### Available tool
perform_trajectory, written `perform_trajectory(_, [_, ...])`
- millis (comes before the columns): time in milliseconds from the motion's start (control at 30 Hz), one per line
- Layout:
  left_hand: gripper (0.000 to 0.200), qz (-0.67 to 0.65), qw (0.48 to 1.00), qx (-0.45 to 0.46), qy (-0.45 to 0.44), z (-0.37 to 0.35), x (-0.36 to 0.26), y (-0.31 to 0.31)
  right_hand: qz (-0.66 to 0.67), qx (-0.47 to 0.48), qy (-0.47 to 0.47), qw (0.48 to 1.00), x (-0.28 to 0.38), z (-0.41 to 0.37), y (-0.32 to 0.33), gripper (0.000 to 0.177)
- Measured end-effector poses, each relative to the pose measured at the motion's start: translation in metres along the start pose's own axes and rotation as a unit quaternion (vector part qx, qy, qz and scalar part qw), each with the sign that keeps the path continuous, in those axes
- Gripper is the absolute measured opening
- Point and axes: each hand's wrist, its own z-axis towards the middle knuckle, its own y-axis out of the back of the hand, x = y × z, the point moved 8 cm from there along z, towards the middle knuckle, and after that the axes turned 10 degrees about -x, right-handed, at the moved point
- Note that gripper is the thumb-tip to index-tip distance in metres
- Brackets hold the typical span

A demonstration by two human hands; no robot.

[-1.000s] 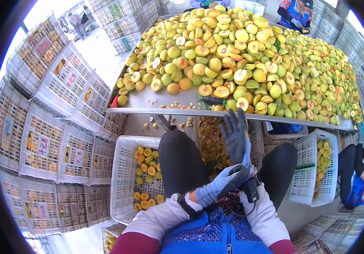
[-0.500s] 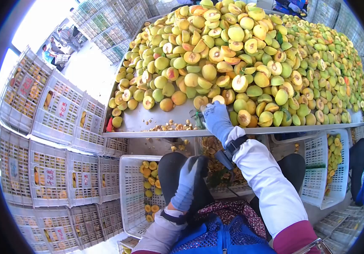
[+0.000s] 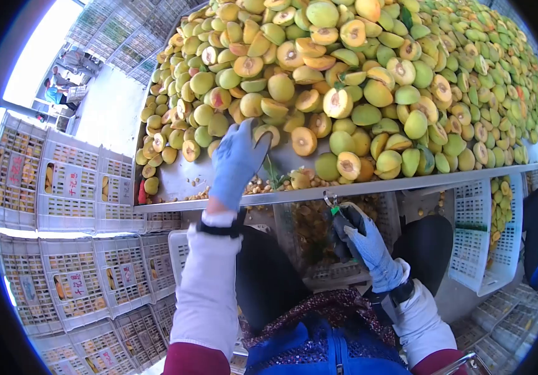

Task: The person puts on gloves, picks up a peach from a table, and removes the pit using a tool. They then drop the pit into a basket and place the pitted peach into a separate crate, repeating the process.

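Observation:
My left hand (image 3: 236,164), in a blue-grey glove with a dark thumb, reaches over the table's near edge into the fruit heap. Its fingers and thumb are curled round a peach half (image 3: 268,134), cut face showing. My right hand (image 3: 369,245), gloved alike, is lower, just in front of the metal table rim (image 3: 400,189). It is closed round a dark-handled tool (image 3: 344,228) with a small metal ring at its tip and a green part below that. Halved yellow-green peaches (image 3: 338,103) lie heaped before both hands.
Loose pits (image 3: 253,186) are scattered along the rim. Below the table stands a crate of pits and scraps (image 3: 313,231). A white crate with fruit (image 3: 469,244) stands at right. Stacked fruit crates (image 3: 72,178) line the left side. People (image 3: 59,87) are in the background.
My left hand has risen from above my lap to the heap and closed on a peach half. My right hand has drawn back from the table, down and right. The view has shifted.

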Motion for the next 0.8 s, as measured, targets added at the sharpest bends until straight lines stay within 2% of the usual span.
perform_trajectory(67, [0.05, 0.077, 0.993, 0.082, -0.034, 0.009, 0.004, -0.056, 0.018, -0.043, -0.047, 0.998, -0.014, -0.011, 0.009, 0.039])
perform_trajectory(100, [0.051, 0.117, 0.984, 0.132, -0.013, 0.015, -0.002, -0.061, 0.025, -0.033, -0.056, 0.998, -0.017, -0.011, 0.013, 0.038])
perform_trajectory(167, [0.051, 0.14, 0.968, 0.206, -0.037, 0.017, -0.003, -0.07, 0.053, -0.076, -0.083, 0.992, -0.022, -0.011, 0.022, 0.039])
perform_trajectory(200, [0.051, 0.145, 0.962, 0.225, -0.056, 0.015, -0.006, -0.072, 0.067, -0.098, -0.096, 0.988, -0.024, -0.01, 0.025, 0.04])
perform_trajectory(267, [0.05, 0.122, 0.978, 0.151, -0.076, -0.001, -0.04, -0.03, 0.031, -0.096, -0.093, 0.991, -0.019, -0.002, 0.033, 0.039])
perform_trajectory(333, [0.052, -0.02, 0.997, 0.034, -0.059, -0.026, -0.07, 0.007, 0.039, -0.111, -0.051, 0.992, -0.016, 0.007, 0.043, 0.039])
perform_trajectory(367, [0.051, -0.2, 0.975, 0.093, 0.018, -0.055, -0.079, 0.009, 0.067, -0.12, -0.054, 0.989, -0.002, 0.006, 0.042, 0.033])
perform_trajectory(400, [0.051, -0.368, 0.913, 0.148, 0.097, -0.087, -0.092, 0.01, 0.075, -0.118, -0.067, 0.988, -0.004, 0.008, 0.044, 0.032])
perform_trajectory(467, [0.058, -0.361, 0.896, 0.161, -0.202, -0.14, -0.152, 0.044, 0.092, -0.11, -0.09, 0.985, -0.008, 0.012, 0.045, 0.032])
perform_trajectory(533, [0.067, -0.366, 0.859, 0.174, -0.312, -0.188, -0.187, 0.054, 0.096, -0.122, -0.095, 0.983, 0.001, 0.004, 0.038, 0.035])
perform_trajectory(667, [0.085, -0.348, 0.884, 0.149, -0.272, -0.222, -0.21, 0.044, 0.12, -0.116, -0.103, 0.981, -0.019, 0.015, 0.033, 0.035])
perform_trajectory(700, [0.088, -0.362, 0.883, 0.139, -0.265, -0.221, -0.215, 0.049, 0.118, -0.092, -0.076, 0.986, -0.018, 0.02, 0.028, 0.03])
perform_trajectory(800, [0.089, -0.396, 0.877, 0.108, -0.25, -0.231, -0.224, 0.057, -0.007, -0.131, -0.016, 0.991, -0.016, 0.019, 0.033, 0.023])
